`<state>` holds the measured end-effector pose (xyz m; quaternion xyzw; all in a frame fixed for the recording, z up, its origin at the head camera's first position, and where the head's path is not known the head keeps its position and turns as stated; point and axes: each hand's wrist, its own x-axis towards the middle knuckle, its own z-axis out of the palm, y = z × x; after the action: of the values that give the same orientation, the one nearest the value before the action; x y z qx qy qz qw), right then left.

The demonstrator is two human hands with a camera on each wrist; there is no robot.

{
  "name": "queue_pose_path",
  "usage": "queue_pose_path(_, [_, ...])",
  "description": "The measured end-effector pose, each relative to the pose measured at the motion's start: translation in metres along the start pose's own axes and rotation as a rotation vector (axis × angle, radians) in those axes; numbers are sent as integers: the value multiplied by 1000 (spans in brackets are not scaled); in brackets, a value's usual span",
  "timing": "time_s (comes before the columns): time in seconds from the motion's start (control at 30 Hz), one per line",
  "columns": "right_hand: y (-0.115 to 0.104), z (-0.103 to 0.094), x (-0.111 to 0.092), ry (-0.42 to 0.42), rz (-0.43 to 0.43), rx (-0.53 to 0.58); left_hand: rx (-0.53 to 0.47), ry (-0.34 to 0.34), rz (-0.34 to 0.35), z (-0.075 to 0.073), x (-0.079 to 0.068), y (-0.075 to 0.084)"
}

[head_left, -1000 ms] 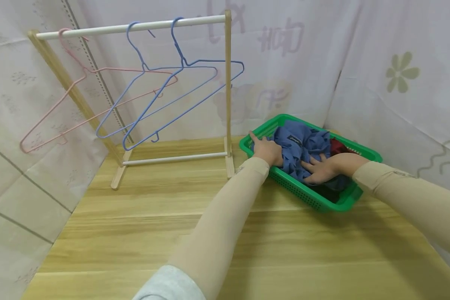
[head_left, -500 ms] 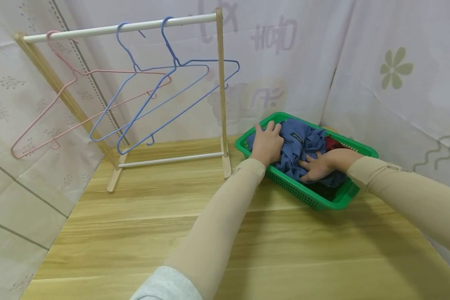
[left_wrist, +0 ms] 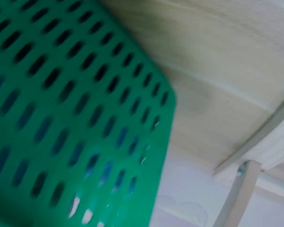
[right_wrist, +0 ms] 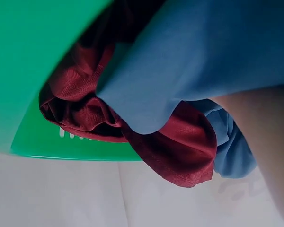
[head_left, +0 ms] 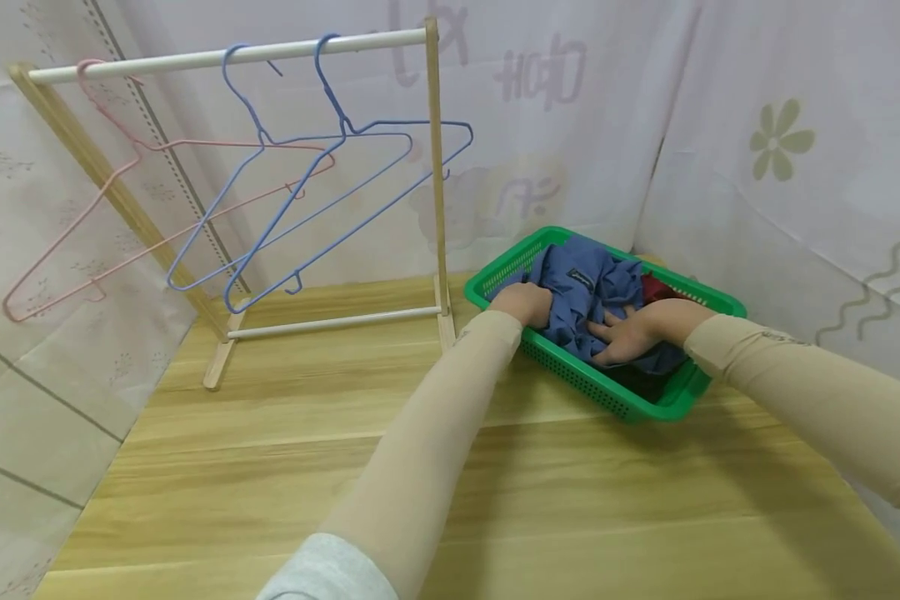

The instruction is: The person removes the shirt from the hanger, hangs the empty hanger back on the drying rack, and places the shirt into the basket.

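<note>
A crumpled blue garment (head_left: 570,292) with a dark label lies in a green perforated basket (head_left: 570,377). My left hand (head_left: 523,303) reaches over the basket's near left side into the garment, its fingers hidden by the back of the hand and the folds. Fingers spread, my right hand (head_left: 641,332) rests on the garment's right part. Behind that hand a dark red cloth (head_left: 656,288) shows, and in the right wrist view the red cloth (right_wrist: 180,146) lies partly under the blue fabric (right_wrist: 180,61). The left wrist view shows the basket's slotted wall (left_wrist: 85,94).
A small rack with a white rail (head_left: 285,52) and wooden posts stands left of the basket. From it hang a pink hanger (head_left: 187,143) and two blue hangers, the nearer blue hanger (head_left: 390,123) close to the right post. Curtains (head_left: 570,150) enclose the wooden table (head_left: 307,433).
My left hand rose from the basket's left side, fingers over the cloth, then sank into the garment. The right hand stayed on the cloth. The head view shifted slightly.
</note>
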<state>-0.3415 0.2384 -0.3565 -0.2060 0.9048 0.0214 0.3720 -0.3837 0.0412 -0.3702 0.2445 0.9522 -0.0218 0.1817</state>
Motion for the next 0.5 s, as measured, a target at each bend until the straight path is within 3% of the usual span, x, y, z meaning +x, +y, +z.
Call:
queue_pose_path(0.13, [2, -5, -1, 6, -1, -6, -53, -181, -31, -19, -8, -1])
queue_pose_path(0.27, [6, -13, -6, 37, -23, 3, -69, -245, 8, -31, -21, -5])
queue_pose_path(0.37, [4, -24, -19, 81, -25, -17, -104, -210, 62, -42, -35, -10])
queue_pose_path(0.5, [-15, -42, -48, 218, 23, -83, -209, -53, 134, -57, -67, -21])
